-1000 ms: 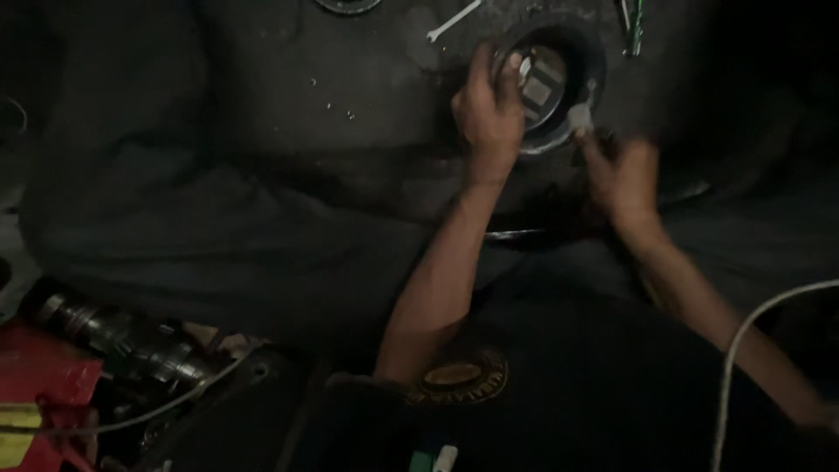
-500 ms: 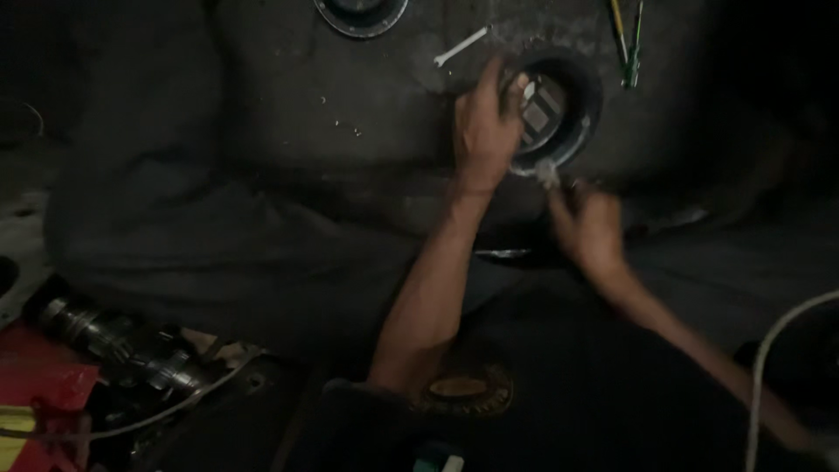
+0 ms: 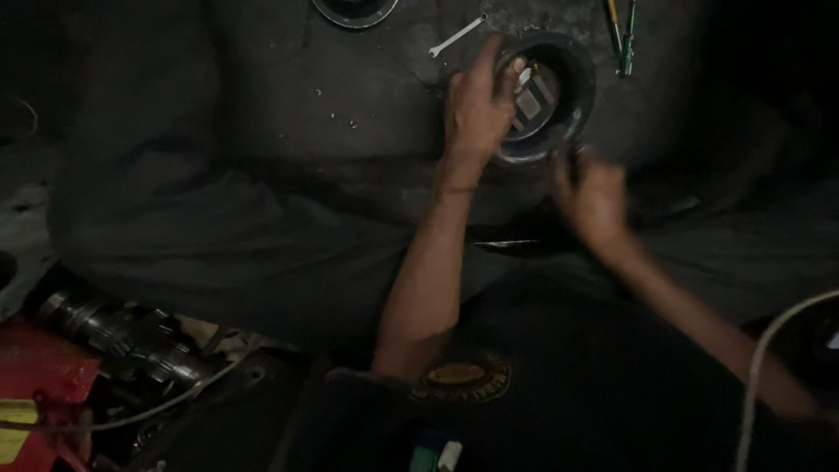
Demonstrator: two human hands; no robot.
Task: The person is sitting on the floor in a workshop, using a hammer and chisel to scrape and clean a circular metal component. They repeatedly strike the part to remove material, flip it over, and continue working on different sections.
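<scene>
A round black metal housing (image 3: 572,65) with a shiny inner part sits on a dark grimy floor. My left hand (image 3: 476,109) rests on its left rim, fingers curled over the edge and holding it. My right hand (image 3: 594,197) hovers just below and right of the housing, blurred by motion; whether it holds anything cannot be told.
A small wrench (image 3: 457,36) lies left of the housing, and screwdrivers (image 3: 622,31) lie to its right. Another round part (image 3: 354,9) is at the top edge. A red machine with a metal shaft (image 3: 114,336) sits at lower left. A white cable (image 3: 765,367) curves at right.
My right hand has drawn back from the housing rim, down and away. The small light piece it held earlier is no longer visible. My left hand stays on the rim.
</scene>
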